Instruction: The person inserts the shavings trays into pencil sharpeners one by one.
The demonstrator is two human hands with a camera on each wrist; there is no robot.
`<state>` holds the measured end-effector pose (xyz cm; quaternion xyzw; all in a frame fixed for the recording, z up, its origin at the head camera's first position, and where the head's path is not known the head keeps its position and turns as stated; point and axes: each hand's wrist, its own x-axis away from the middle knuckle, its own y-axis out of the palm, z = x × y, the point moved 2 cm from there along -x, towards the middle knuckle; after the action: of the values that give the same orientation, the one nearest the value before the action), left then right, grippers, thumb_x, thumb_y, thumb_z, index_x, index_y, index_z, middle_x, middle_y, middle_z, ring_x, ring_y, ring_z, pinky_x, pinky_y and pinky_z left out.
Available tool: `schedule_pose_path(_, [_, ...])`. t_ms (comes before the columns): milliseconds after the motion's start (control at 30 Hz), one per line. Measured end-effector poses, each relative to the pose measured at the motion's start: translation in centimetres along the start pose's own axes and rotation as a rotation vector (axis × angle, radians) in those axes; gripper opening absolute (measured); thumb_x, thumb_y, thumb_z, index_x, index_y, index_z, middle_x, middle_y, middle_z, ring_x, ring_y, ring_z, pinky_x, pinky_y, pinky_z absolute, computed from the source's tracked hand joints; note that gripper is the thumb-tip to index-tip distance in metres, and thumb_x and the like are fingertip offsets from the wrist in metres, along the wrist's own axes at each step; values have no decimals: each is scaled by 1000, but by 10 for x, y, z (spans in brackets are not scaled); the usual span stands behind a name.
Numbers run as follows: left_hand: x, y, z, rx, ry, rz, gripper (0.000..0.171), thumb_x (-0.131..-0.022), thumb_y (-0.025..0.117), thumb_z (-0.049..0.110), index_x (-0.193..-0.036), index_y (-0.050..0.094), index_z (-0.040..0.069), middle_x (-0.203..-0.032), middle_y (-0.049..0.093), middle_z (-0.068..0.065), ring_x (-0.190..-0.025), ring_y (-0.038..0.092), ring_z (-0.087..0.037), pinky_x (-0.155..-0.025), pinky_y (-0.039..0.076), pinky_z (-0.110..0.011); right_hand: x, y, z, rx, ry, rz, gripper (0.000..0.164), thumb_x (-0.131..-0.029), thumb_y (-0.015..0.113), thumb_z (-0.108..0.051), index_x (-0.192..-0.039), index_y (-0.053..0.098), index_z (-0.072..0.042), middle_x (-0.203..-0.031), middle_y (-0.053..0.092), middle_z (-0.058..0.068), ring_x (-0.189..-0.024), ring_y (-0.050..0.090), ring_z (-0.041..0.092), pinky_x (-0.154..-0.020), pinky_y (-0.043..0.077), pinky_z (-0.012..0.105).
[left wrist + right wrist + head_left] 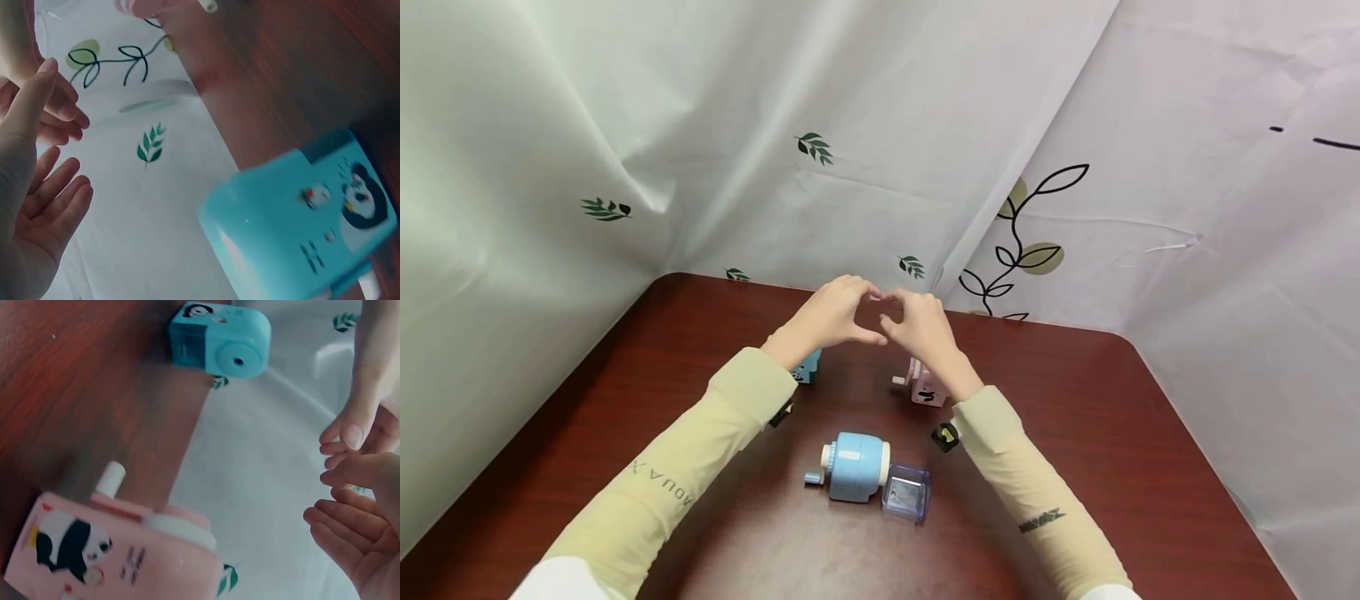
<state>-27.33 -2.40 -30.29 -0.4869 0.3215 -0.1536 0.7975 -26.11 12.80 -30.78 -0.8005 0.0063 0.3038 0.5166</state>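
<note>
My left hand [837, 313] and right hand [921, 327] are raised over the far part of the table, fingertips close together and thumbs apart from the fingers. Neither one holds anything; whether the fingertips touch, I cannot tell. Below the left wrist stands a teal pencil sharpener [275, 219] with a panda print. Under the right wrist is a pink pencil sharpener [125, 556], also panda-printed, with a white crank knob. Nearer to me lies a light blue pencil sharpener [856, 471], its crank pointing left. A clear bluish shavings drawer [906, 493] sits at its right end.
The dark red-brown table [1075, 467] has rounded far corners. White curtain-like sheeting [715, 100] with leaf prints surrounds it at the back and sides. Each forearm wears a pale sleeve [662, 475], and small dark wrist-mounted pieces [946, 437] show beneath the cuffs.
</note>
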Motion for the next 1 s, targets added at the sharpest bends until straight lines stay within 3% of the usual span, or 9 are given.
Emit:
schedule_pose_path(167, [-8,4,8,-28,-7,-21,69,-65,75,48,-115,55,5,-112,59,-8,-105,52,-24,-91,43,-37,3,-11,10,9,18,-3,25,-77,66,-15,-101,67,-9,-92,71,5,-79,67,18,-71,52,33])
schedule_pose_path(333, [-14,9,12,-74,-72,-114,69,-65,72,52,-113,56,5,-113,60,-7,-109,52,-24,-92,44,-37,8,-20,21,20,55,-26,23,-77,64,-15,-99,67,-9,-87,72,5,-76,67,16,-74,50,35])
schedule_pose_path(467, [-20,12,18,-68,-60,-137,69,-66,72,53,-113,56,6,-113,60,-7,-109,53,-24,-93,43,-36,13,-30,32,-5,78,-20,27,-75,65,-14,-101,66,-9,-88,71,5,-79,67,17,-79,47,38])
schedule_pose_path(633, [-27,22,27,10,-9,-145,69,-67,72,51,-116,55,6,-115,58,-6,-110,52,-22,-94,42,-35,22,-41,43,-50,87,-1,30,-73,67,-15,-103,64,-9,-90,71,5,-83,67,20,-79,47,37])
schedule_pose_path(800, [-32,36,36,130,23,-224,70,-69,72,49,-120,52,5,-116,58,-9,-108,53,-21,-92,44,-33,31,-49,52,-63,110,17,31,-73,68,-17,-103,64,-9,-92,70,6,-83,67,19,-82,45,40])
schedule_pose_path(1000, [-35,48,42,158,50,-294,71,-68,73,47,-120,51,3,-115,58,-12,-106,54,-21,-90,45,-31,40,-59,61,-23,114,27,31,-74,67,-19,-103,64,-9,-93,70,7,-80,66,21,-73,48,37])
